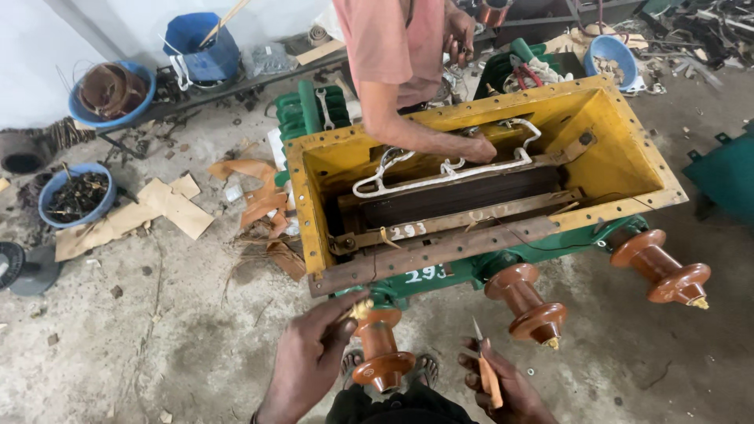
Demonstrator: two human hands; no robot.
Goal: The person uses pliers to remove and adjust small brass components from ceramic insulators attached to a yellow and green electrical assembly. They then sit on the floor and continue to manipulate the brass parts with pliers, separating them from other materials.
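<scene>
While two people work on one open transformer tank, fingers and brittle insulators are most at risk.

The left hand (310, 353) is closed around the top of the nearest brown bushing (380, 345), which juts from the green tank wall (463, 271) just below the yellow rim (302, 196); the right hand (503, 385) grips a wooden-handled tool (487, 369) with its point up, close beside the same bushing. A slip of that tool could, I judge, chip the bushing or cut the left hand. A co-worker's hand (475, 148) reaches inside among the white leads (440, 173); any jolt to the tank could pinch it.
</scene>
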